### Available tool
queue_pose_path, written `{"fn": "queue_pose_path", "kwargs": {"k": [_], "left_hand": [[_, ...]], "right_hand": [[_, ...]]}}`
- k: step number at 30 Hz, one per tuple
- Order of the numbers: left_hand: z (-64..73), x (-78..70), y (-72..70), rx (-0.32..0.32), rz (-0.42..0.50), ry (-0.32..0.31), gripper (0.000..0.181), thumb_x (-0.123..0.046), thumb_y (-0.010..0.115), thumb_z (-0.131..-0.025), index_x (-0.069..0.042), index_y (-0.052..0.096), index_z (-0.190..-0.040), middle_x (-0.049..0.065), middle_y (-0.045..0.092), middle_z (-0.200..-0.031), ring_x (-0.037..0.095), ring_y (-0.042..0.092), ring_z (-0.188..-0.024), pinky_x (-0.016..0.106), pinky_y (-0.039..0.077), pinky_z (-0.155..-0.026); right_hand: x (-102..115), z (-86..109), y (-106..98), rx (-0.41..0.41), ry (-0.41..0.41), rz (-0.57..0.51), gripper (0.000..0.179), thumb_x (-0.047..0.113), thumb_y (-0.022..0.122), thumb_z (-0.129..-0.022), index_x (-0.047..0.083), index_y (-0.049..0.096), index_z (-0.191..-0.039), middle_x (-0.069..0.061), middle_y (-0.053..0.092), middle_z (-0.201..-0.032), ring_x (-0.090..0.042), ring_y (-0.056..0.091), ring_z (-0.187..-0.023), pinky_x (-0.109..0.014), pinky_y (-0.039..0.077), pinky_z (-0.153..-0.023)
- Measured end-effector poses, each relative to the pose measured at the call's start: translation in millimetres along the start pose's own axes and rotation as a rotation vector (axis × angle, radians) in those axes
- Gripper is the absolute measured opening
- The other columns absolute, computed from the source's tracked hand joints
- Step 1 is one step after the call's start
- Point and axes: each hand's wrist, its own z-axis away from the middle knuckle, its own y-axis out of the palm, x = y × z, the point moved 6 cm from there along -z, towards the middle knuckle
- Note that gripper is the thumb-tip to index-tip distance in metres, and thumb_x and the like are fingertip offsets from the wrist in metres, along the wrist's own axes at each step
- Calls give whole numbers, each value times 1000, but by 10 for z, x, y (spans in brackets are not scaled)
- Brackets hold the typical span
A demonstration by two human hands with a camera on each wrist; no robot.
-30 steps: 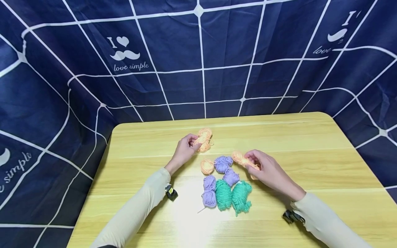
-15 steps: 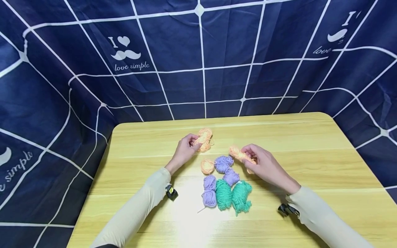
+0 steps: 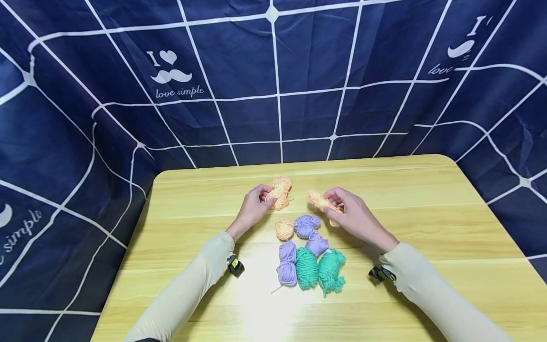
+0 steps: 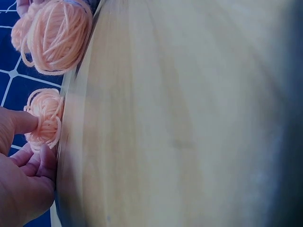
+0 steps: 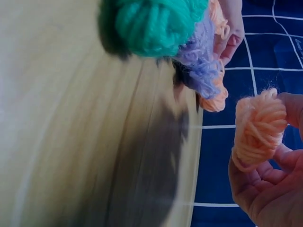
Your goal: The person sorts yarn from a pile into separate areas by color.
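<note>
My left hand (image 3: 253,206) pinches a peach yarn skein (image 3: 280,192) at its left side, thumb on top, near the back of the table. In the left wrist view, thumb and fingers sit round that skein (image 4: 46,116). Another peach skein (image 3: 318,200) is in my right hand (image 3: 356,213), raised above the table to the right of the first. The right wrist view shows this skein (image 5: 260,130) between thumb and curled fingers. Just in front of the hands lie a small round peach yarn ball (image 3: 284,230) and a purple skein (image 3: 307,226).
Closer to the person lie a smaller purple bundle (image 3: 317,243), a long purple skein (image 3: 287,263) with a loose tail, and two green skeins, one left (image 3: 306,268), one right (image 3: 331,271). A dark blue curtain (image 3: 239,118) hangs behind the wooden table (image 3: 192,285).
My right hand has carried its peach skein left and toward the back, closer to the left hand. The left hand and its skein have stayed put.
</note>
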Motion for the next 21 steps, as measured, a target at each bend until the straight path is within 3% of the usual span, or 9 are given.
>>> {"fn": "queue_pose_path", "kwargs": {"k": [21], "left_hand": [[-15,-16,16,14,-30,3,23,-1,77,-97,4,69,-119,6,66,-95,15,58,-82,24,49,-74]], "right_hand": [[-36,-356,157,15,55,-25,28,7,75,-100,0,66,-126,-12,69,-110,-27,65,-100,-40,55,-90]]}}
